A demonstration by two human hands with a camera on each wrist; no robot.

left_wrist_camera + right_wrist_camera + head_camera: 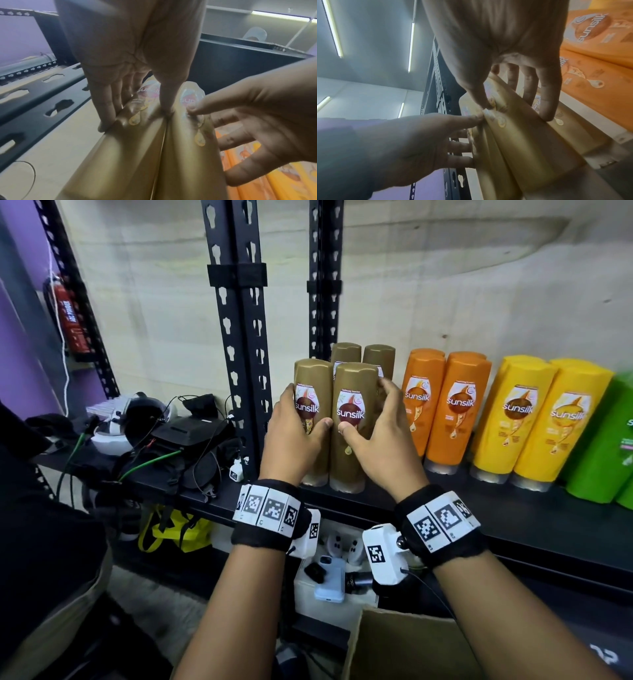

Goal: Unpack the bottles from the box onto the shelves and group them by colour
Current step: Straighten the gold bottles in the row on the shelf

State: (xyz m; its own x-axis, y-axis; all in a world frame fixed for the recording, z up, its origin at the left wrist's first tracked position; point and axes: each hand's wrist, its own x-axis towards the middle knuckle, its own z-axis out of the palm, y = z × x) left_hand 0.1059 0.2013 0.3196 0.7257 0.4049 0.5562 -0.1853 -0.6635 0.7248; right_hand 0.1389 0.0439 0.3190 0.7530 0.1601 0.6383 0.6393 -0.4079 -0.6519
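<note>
My left hand (293, 436) wraps the left of the two front gold-brown plastic shampoo bottles (312, 419), fingers curled round its outer side and thumb across its label. My right hand (378, 436) does the same on the right front gold-brown bottle (352, 426), thumb on the label and fingers bent round its far side. Both bottles stand upright on the black metal shelf (513, 522), long axes vertical, sides touching each other, directly ahead of my palms and just in front of two more gold-brown bottles (363, 356). Whether their bases sit fully flat I can't quite tell, since my wrists hide them. The orange bottles (445, 409) stand just beside my right fingers, so that hand has the tighter gap; the next move, I judge, is to nudge the pair straight back and let go. The brown cardboard box (404, 645) sits below my right wrist.
</note>
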